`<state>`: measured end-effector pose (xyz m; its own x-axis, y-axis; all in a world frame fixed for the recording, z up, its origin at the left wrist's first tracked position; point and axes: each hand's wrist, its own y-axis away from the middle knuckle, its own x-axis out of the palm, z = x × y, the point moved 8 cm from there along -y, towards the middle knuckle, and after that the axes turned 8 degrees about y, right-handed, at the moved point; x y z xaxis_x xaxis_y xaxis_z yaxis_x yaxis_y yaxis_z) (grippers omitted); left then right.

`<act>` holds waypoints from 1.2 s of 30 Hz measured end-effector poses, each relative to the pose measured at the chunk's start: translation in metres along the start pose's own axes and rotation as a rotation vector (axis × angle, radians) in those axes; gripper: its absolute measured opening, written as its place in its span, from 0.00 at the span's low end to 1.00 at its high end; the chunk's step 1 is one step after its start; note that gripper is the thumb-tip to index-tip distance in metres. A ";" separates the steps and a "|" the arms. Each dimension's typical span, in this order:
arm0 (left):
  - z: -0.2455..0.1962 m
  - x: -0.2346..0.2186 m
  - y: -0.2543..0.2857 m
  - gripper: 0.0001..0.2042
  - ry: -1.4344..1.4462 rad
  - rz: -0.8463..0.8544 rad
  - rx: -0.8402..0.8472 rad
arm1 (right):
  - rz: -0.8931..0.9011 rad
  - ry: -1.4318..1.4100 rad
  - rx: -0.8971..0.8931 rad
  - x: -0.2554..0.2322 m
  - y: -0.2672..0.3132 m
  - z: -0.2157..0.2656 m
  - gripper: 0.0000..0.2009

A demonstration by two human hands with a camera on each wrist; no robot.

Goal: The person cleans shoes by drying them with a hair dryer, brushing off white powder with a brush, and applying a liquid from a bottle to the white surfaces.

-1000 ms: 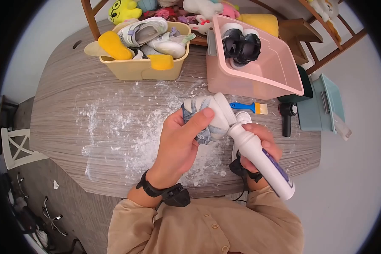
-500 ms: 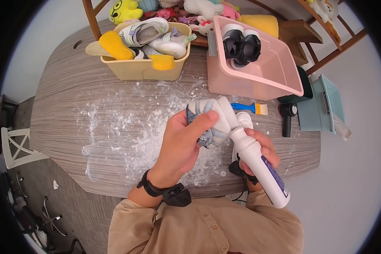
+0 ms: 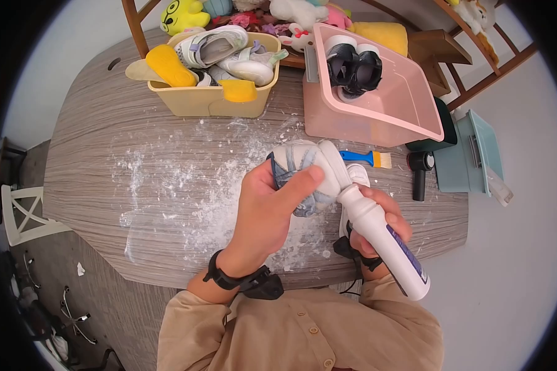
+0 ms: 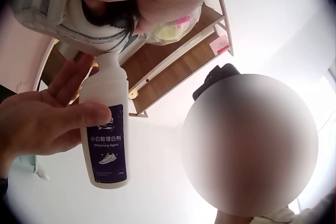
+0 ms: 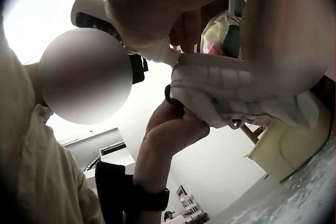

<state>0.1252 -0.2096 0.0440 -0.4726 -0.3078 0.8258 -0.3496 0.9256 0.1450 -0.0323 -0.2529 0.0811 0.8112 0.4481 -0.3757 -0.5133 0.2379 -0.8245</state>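
My left hand (image 3: 260,207) grips a white shoe with grey-blue parts (image 3: 297,154), its thumb pressed along the side and its other fingers mostly hidden behind. In the left wrist view, those fingers reach into the shoe's opening. My right hand (image 3: 387,216) holds a white bottle of shoe whitener (image 4: 107,134), whose dark label reads "Whitening Agent". The bottle's neck meets the edge of the shoe's sole (image 3: 334,164), and its base slants down to the right. Behind the bottle, a second white shoe (image 3: 358,174) lies on the table, partly hidden.
White smears cover the middle of the wooden table (image 3: 93,154). A yellow bin (image 3: 210,102) holds several shoes; a pink bin (image 3: 377,117) holds a black-and-white pair. A blue-handled brush (image 3: 365,157) and a black device (image 3: 419,173) lie to the right, near a teal box (image 3: 467,154).
The bottle's neck has shifted slightly down and right along the sole edge. Its base swung down and left, then partly back up. The shoe has turned a little in the left hand.
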 end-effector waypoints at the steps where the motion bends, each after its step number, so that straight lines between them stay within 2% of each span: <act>1: 0.000 0.000 0.000 0.12 -0.012 -0.002 0.008 | -0.002 0.005 0.004 0.000 0.000 0.001 0.32; 12: -0.004 0.001 0.004 0.11 -0.169 -0.017 0.091 | -0.023 -0.010 0.032 0.000 -0.003 0.006 0.27; 17: -0.003 -0.001 0.002 0.10 -0.213 -0.013 0.099 | -0.211 -0.053 -0.048 0.001 -0.001 0.008 0.23; 21: -0.005 0.002 0.004 0.09 -0.270 -0.024 0.141 | -0.104 -0.071 0.051 0.000 -0.005 0.003 0.25; 25: -0.008 0.001 0.004 0.09 -0.338 -0.024 0.179 | 0.006 -0.001 0.294 0.000 -0.002 -0.007 0.26; 27: -0.009 0.002 0.005 0.09 -0.346 -0.029 0.192 | -0.027 0.055 0.248 0.000 -0.003 -0.006 0.28; 28: -0.010 0.003 0.005 0.09 -0.349 -0.032 0.198 | -0.087 0.095 0.141 0.001 -0.003 -0.004 0.28; 30: -0.012 0.006 0.006 0.08 -0.371 -0.030 0.235 | -0.157 0.126 0.049 0.001 -0.003 0.001 0.28; 36: -0.013 0.007 0.007 0.08 -0.438 -0.030 0.226 | -0.202 0.129 0.094 -0.001 -0.002 -0.002 0.30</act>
<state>0.1298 -0.2024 0.0580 -0.7385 -0.4420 0.5092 -0.5120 0.8590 0.0032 -0.0319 -0.2551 0.0823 0.9260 0.2713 -0.2627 -0.3557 0.3931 -0.8479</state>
